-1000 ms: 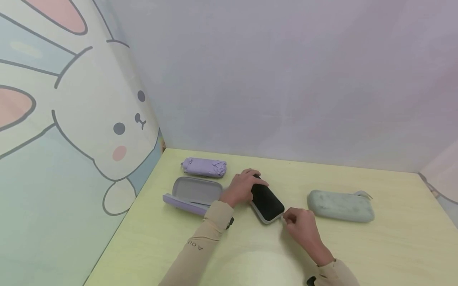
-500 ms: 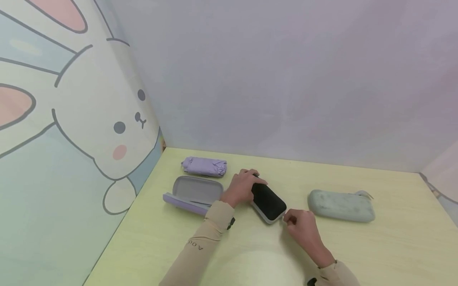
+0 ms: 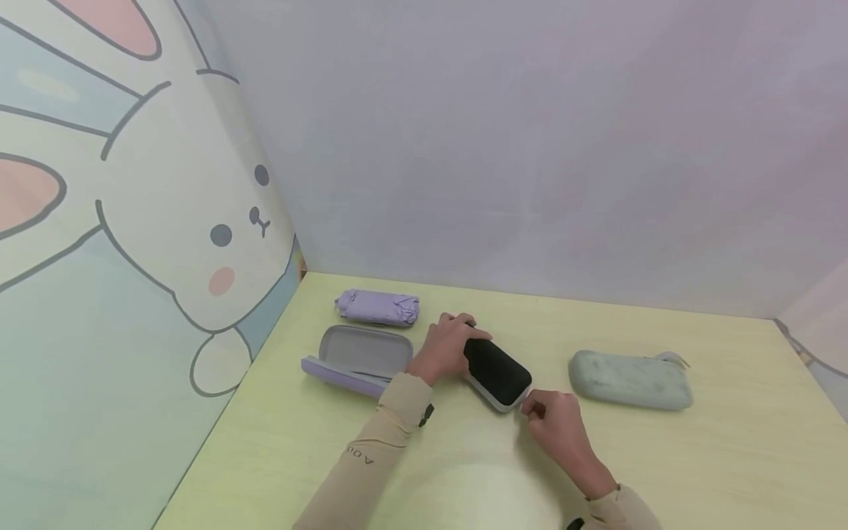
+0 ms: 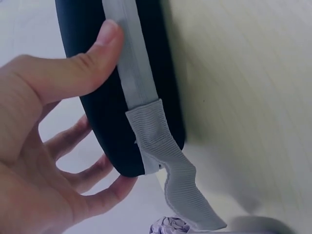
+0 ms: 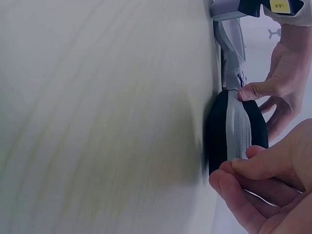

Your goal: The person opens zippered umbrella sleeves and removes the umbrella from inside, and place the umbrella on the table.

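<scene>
A black zip case [image 3: 498,377] lies slantwise on the table, with a pale grey zipper band [image 5: 238,122] around its side. My left hand [image 3: 445,347] grips its far end, the thumb pressed on the band and the fingers on the case's opposite side. From that end hangs a ribbed grey fabric tab [image 4: 183,187], seen in the left wrist view. At the near corner my right hand [image 3: 559,427] pinches at the zipper with thumb and forefinger. Whatever sits between those fingertips, seemingly the zipper pull, is almost wholly hidden.
Left of my left forearm lies an opened case with a grey inside [image 3: 364,350] and a lilac edge [image 3: 341,377]. Behind it is a crinkled lilac wrapped bundle [image 3: 379,308]. To the right rests a grey-green pencil case [image 3: 632,381] with a strap. A wall [image 3: 530,184] closes off the table's back.
The black case's near end has swung slightly to the right and away. Both hands keep their hold and have barely moved.
</scene>
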A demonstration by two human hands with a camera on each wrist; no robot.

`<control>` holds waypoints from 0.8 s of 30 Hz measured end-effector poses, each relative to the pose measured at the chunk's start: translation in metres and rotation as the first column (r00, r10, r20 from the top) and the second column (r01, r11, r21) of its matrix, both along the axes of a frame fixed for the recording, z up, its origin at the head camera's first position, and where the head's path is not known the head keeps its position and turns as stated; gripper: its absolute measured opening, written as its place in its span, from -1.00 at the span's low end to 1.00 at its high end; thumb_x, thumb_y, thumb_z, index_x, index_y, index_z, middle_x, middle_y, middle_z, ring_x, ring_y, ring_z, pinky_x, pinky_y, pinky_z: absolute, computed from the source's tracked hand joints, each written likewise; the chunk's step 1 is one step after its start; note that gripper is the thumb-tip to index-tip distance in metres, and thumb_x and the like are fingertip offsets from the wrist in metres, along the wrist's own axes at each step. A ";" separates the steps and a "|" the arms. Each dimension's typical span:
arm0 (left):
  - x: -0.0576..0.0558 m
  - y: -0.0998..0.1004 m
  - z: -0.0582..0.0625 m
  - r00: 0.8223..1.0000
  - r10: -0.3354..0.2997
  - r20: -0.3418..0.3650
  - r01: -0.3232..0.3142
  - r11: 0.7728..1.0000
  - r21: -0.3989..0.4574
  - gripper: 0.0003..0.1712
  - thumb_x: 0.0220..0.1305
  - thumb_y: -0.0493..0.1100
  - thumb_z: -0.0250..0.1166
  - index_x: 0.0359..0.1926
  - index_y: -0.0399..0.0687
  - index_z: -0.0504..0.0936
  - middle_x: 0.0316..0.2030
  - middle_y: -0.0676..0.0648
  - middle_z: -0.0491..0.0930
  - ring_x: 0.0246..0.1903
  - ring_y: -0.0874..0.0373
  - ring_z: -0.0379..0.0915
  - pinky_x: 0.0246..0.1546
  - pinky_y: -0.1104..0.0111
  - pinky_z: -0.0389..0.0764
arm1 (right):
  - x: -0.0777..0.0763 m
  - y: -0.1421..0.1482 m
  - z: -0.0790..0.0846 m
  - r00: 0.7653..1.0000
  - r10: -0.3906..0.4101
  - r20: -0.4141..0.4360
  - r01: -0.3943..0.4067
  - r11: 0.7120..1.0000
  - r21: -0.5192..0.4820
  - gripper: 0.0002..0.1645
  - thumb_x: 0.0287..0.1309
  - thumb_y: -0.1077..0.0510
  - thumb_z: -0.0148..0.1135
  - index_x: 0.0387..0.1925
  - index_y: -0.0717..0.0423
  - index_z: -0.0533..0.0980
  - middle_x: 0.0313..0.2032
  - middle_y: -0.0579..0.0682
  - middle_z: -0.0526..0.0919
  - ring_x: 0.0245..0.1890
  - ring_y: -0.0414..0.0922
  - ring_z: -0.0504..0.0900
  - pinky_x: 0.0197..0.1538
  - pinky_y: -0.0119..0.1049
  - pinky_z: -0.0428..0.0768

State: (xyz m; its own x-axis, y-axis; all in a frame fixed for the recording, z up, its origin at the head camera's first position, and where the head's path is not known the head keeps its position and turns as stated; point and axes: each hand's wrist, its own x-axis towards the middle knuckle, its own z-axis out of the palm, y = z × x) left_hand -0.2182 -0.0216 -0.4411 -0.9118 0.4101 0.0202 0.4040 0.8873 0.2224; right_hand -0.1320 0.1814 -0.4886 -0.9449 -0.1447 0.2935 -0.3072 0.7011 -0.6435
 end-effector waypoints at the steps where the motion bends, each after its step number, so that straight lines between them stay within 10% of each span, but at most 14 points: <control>1: 0.000 0.000 0.000 1.000 0.005 0.000 -0.005 1.000 0.003 -0.17 -0.35 -0.13 0.65 0.08 0.42 0.60 0.15 0.02 0.42 0.10 -0.11 0.26 -0.14 0.09 0.43 | 0.000 0.000 0.000 1.000 0.000 -0.001 0.000 1.000 0.002 -0.66 -0.40 0.58 0.08 -0.76 0.10 0.55 -0.73 -0.17 0.52 -0.70 -0.33 0.35 -0.60 -0.44 0.36; 24: 0.003 0.002 -0.002 0.997 0.067 0.036 -0.068 0.997 0.036 -0.20 -0.29 -0.11 0.62 0.11 0.35 0.59 0.14 -0.02 0.42 0.08 -0.16 0.24 -0.16 0.02 0.42 | 0.006 -0.004 -0.004 0.999 0.011 -0.040 -0.012 1.000 -0.026 -0.63 -0.46 0.59 0.04 -0.80 0.06 0.51 -0.76 -0.24 0.46 -0.73 -0.38 0.27 -0.63 -0.45 0.31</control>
